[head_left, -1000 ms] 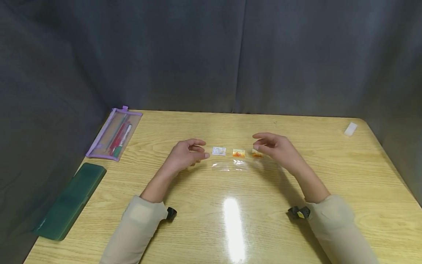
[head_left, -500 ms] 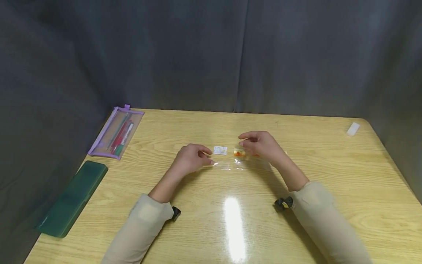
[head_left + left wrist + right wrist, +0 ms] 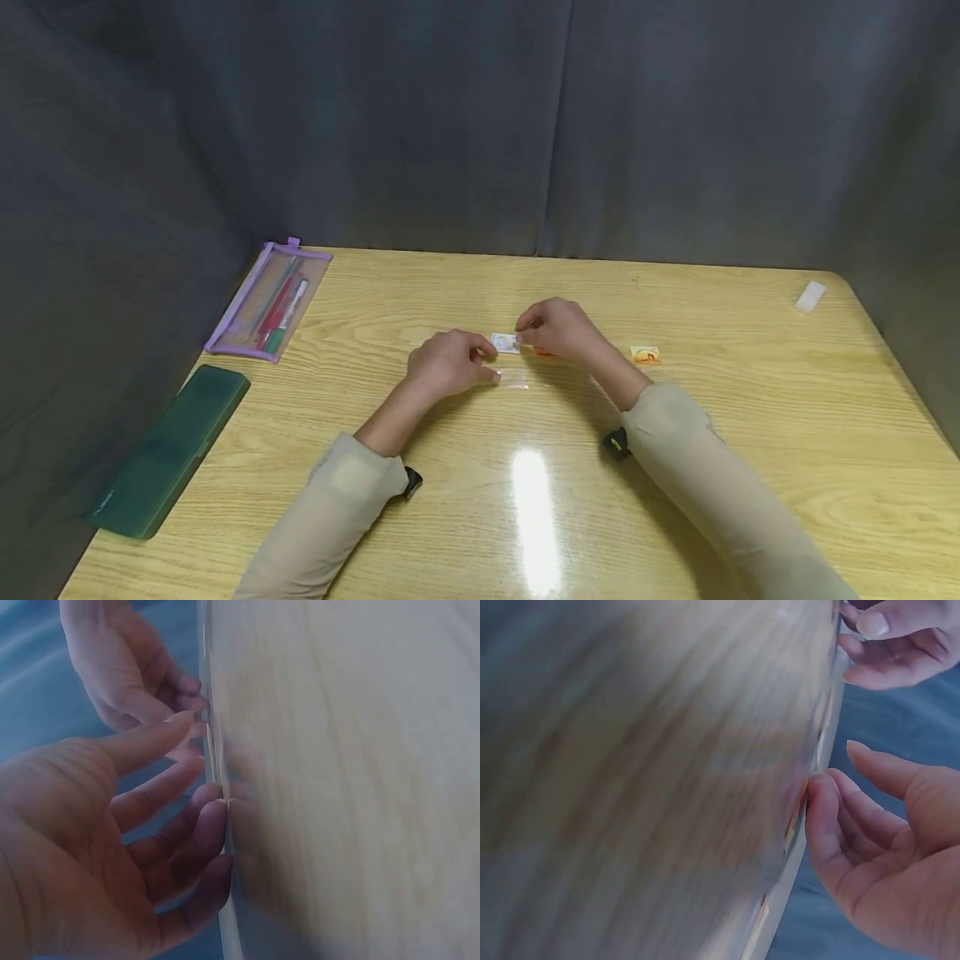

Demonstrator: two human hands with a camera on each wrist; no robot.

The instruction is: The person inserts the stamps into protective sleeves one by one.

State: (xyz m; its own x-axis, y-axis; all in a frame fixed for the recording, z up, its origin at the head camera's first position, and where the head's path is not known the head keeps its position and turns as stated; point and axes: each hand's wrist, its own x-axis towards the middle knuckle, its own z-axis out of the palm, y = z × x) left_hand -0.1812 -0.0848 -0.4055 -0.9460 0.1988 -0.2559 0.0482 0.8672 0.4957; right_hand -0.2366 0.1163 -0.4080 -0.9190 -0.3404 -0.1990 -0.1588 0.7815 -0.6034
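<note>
A white stamp (image 3: 506, 342) with a pale drawing lies flat on the table between my hands. My left hand (image 3: 450, 364) is at its left side, fingertips low over the wood and thumb by a glinting piece of clear plastic (image 3: 513, 380). My right hand (image 3: 561, 330) reaches to the stamp's right edge. In the right wrist view its fingertips (image 3: 821, 784) meet the surface, with the thumb held apart. Under this hand an orange stamp (image 3: 543, 352) is partly covered. Farther right lies another yellow-orange stamp (image 3: 645, 355).
At the left edge are a mesh pouch (image 3: 266, 302) with purple trim, holding pens, and a dark green case (image 3: 172, 450). A small white block (image 3: 810, 297) sits in the far right corner. A dark curtain (image 3: 480, 125) hangs behind the table (image 3: 750, 400).
My right hand has travelled left across the stamps to the white one, uncovering the far right orange stamp. My left hand has shifted slightly right, closer to the white stamp.
</note>
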